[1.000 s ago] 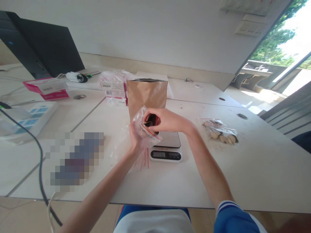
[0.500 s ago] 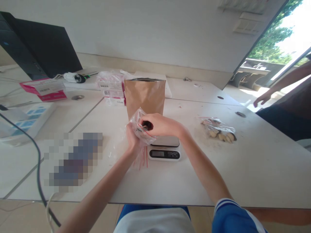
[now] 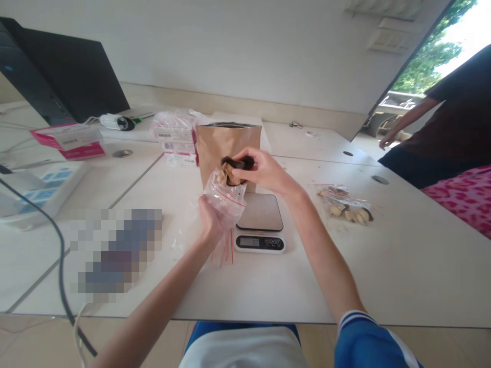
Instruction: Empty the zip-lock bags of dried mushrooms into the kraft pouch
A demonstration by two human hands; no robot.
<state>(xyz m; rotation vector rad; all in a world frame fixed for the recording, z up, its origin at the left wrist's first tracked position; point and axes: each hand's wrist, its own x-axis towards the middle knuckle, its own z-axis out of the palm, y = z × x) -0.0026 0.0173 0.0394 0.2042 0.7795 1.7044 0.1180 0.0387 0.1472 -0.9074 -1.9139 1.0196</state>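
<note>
My left hand [image 3: 210, 219] is closed around the lower part of a clear zip bag [image 3: 227, 205] with a red seal line, its mouth facing up. Just above that mouth, my right hand [image 3: 258, 166] grips several dried mushrooms [image 3: 232, 173], dark-capped with tan undersides. Behind both hands stands an upright brown paper pouch [image 3: 228, 143], open at the top. A small digital scale [image 3: 260, 212] lies flat below my right wrist, with nothing on its plate; its display is too faint to read. More flat zip bags [image 3: 222, 253] lie left of the scale, partly under my left hand.
On the right of the table [image 3: 383, 276] lie filled bags of mushrooms [image 3: 345, 207]. Pink-and-white boxes [image 3: 178, 135] are stacked behind the pouch's left side. A blurred-out object [image 3: 120, 250] and a black cable [image 3: 61, 255] are at left. Another person [image 3: 456, 117] stands at right.
My right hand has risen from the zip bag's mouth, and the mushrooms in it now show above the bag. The scale plate is uncovered. The other person has moved further into view at right.
</note>
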